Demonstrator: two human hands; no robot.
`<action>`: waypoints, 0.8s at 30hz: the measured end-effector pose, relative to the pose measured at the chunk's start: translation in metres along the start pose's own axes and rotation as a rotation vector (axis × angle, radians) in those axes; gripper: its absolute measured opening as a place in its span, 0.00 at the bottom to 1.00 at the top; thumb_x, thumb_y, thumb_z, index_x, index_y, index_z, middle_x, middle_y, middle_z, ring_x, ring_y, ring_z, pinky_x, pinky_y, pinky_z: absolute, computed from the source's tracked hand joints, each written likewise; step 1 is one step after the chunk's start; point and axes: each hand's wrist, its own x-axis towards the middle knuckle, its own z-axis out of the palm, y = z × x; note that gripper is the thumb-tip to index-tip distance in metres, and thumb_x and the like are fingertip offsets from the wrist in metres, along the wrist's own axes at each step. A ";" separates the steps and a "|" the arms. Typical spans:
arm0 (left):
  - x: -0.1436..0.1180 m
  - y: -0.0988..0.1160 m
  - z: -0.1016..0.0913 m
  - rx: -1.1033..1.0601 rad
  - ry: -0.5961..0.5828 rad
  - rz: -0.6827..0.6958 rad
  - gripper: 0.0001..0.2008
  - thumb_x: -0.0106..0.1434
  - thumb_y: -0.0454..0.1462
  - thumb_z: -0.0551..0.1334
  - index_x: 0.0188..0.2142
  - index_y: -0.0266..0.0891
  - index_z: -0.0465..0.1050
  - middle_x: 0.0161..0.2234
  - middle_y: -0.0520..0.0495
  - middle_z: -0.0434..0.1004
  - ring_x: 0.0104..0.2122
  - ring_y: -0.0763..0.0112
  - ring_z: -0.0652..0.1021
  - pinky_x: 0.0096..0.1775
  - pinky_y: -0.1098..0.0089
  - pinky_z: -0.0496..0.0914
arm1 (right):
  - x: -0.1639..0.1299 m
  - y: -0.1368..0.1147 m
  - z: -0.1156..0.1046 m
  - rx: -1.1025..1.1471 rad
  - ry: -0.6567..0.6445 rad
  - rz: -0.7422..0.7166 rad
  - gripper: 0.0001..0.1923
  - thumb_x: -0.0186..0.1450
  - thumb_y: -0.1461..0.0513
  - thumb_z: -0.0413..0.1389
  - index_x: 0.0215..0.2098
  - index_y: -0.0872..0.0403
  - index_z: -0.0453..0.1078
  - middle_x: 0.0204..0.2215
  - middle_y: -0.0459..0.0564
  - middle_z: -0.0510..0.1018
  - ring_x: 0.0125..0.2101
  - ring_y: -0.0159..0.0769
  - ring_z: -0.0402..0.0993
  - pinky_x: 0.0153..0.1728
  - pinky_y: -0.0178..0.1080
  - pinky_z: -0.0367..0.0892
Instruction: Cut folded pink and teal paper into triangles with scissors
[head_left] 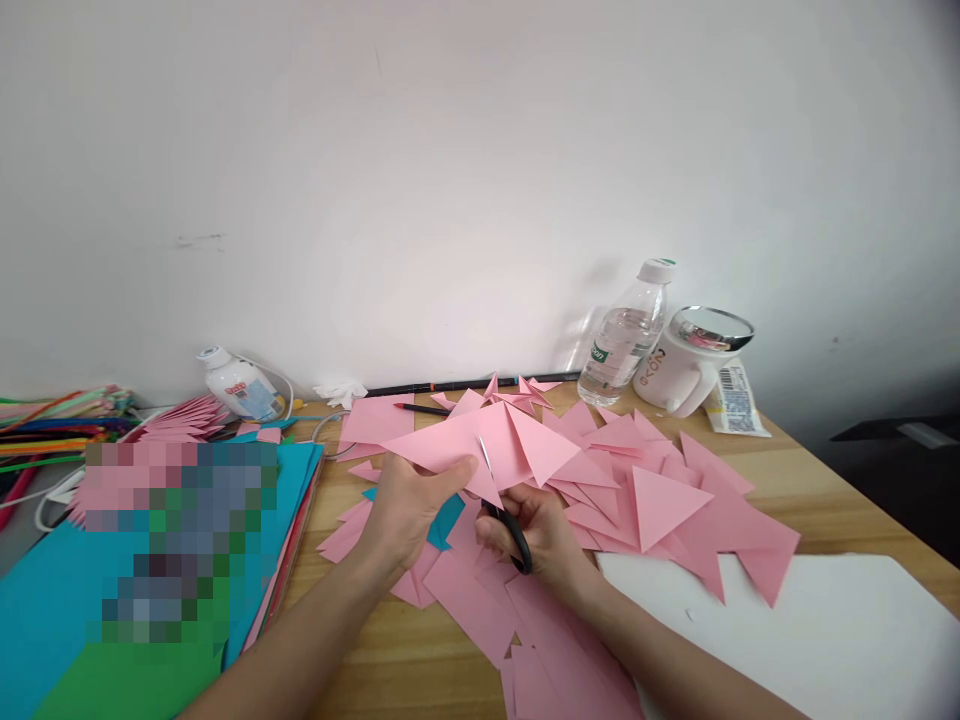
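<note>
Between the fingers [450,472] of the left hand [409,510], the pink sheet [480,440] is being pinched taut; the right hand [536,530] is gripping the scissors [504,515], blades slicing upward; keeping the paper tensioned beside the thumb should be steadying the cut.

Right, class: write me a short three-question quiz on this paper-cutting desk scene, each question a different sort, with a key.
1. True or false: the right hand holds black-handled scissors.
2. What does the left hand grip?
A. clear plastic water bottle
B. pink folded paper sheet
C. white mug
3. Fill in: cut pink triangles lie on a ____ table.

Key: 1 true; 2 B; 3 wooden.
</note>
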 end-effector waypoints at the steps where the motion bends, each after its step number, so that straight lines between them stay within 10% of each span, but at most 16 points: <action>1: 0.000 0.000 0.000 -0.004 -0.002 0.000 0.12 0.49 0.39 0.65 0.33 0.32 0.72 0.33 0.43 0.76 0.32 0.66 0.74 0.33 0.66 0.69 | 0.000 -0.001 0.000 0.004 0.004 0.002 0.21 0.47 0.55 0.64 0.18 0.53 0.54 0.13 0.38 0.57 0.16 0.26 0.56 0.17 0.31 0.53; 24: -0.001 0.004 0.005 -0.192 0.044 -0.018 0.13 0.46 0.38 0.67 0.32 0.33 0.74 0.35 0.42 0.78 0.35 0.63 0.76 0.37 0.65 0.70 | -0.002 -0.014 0.001 -0.020 -0.081 -0.006 0.18 0.47 0.52 0.64 0.23 0.56 0.65 0.19 0.44 0.64 0.20 0.29 0.59 0.21 0.32 0.57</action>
